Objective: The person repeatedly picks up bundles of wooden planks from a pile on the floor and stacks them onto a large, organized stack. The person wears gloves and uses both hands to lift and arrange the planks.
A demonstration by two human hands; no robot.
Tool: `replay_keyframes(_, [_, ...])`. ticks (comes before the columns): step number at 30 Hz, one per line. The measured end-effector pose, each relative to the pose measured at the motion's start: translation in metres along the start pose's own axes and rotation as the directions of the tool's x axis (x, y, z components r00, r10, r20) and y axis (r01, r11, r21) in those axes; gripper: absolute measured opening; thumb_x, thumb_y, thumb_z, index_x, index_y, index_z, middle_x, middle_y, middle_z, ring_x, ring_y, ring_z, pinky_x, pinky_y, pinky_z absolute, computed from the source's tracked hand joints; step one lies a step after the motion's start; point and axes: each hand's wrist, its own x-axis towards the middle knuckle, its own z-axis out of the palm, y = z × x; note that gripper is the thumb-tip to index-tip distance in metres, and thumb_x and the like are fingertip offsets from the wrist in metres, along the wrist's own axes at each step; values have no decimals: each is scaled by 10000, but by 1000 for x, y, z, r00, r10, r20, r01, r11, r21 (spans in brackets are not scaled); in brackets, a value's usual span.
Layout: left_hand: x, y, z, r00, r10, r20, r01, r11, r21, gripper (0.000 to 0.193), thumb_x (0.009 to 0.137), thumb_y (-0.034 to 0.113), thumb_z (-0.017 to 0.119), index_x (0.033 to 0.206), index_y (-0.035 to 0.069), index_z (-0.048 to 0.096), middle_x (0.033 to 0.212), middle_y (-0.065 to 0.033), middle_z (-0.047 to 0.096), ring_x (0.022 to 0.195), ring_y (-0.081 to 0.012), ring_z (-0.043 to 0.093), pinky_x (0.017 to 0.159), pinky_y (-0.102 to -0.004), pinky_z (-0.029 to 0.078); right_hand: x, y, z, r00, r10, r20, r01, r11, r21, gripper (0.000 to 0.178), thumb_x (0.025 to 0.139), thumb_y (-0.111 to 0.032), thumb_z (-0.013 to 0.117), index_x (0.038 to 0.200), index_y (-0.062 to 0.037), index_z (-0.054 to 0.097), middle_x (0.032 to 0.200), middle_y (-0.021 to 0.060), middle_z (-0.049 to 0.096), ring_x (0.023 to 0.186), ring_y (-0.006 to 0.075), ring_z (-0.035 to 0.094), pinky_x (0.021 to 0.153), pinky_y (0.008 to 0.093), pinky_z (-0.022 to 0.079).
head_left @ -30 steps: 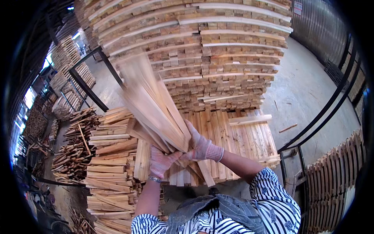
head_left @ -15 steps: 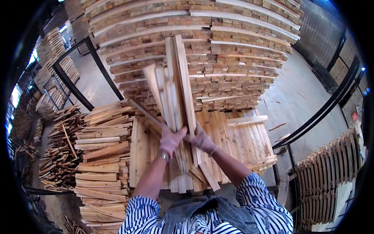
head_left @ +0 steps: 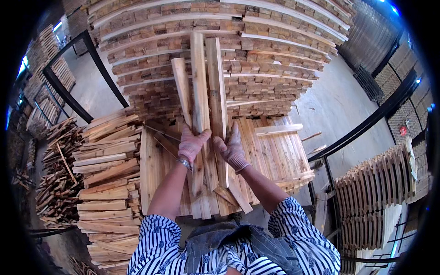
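My left hand point(head_left: 193, 144), in a pinkish work glove, is closed round a long wooden board point(head_left: 200, 87) and a shorter board point(head_left: 181, 85) that fans out to its left. Both boards tilt up away from me. My right hand point(head_left: 233, 149), gloved too, grips another long wooden board point(head_left: 217, 87), with a narrow gap between it and the left ones. Beneath both hands lies a layer of boards point(head_left: 261, 160) set side by side. Short wood pieces point(head_left: 239, 197) lie near its front edge.
A tall stack of layered lumber point(head_left: 270, 68) stands straight ahead. Cut boards point(head_left: 103, 204) are piled at left, beside a heap of thin scraps point(head_left: 57, 178). Black metal frames point(head_left: 82, 75) rise on both sides. Stacked slats point(head_left: 371, 197) stand at right. One loose board point(head_left: 279, 129) lies crosswise.
The boards in my left hand were blurred and bunched; now they are steady and spread apart. My right hand has turned more upright along its board. The whole view has shifted slightly.
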Motion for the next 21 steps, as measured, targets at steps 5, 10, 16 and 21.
replay_keyframes(5, [-25, -45, -29, 972, 110, 207, 38, 796, -604, 667, 916, 216, 773, 1451, 35, 417, 1235, -96, 648, 1084, -173, 658, 942, -304, 557, -1, 3, 0, 992, 29, 125, -65, 954, 294, 1132, 854, -448, 798, 1586, 68, 106, 1511, 357, 381, 1408, 463, 412, 1164, 443, 359])
replay_keyframes(10, [-68, -84, -43, 1000, 4, 25, 14, 732, -681, 533, 941, 320, 728, 1343, 28, 535, 1134, -94, 681, 1084, -193, 663, 976, -337, 551, 10, -19, 2, 903, 353, 246, -414, 868, 273, 1095, 834, -239, 857, 1608, 35, 132, 1378, 177, 588, 1214, 225, 594, 1043, 347, 474])
replay_keyframes(16, [-146, -129, -125, 966, -156, 205, 254, 451, -856, 528, 1034, 461, 525, 1342, 33, 539, 1167, -119, 641, 1097, -252, 625, 984, -402, 544, -22, -56, -48, 974, 64, 216, -174, 819, 547, 771, 882, -132, 793, 1526, -64, 374, 1197, 112, 674, 1057, 200, 662, 926, 314, 531])
replay_keyframes(21, [-168, -141, -178, 976, -214, -38, 104, 615, -782, 569, 968, 494, 608, 1242, -3, 590, 1058, -137, 675, 961, -251, 667, 859, -392, 589, -65, -75, -12, 930, 112, 351, -272, 851, 450, 676, 931, -149, 736, 1500, -23, 394, 1170, 120, 676, 1042, 184, 644, 905, 332, 537])
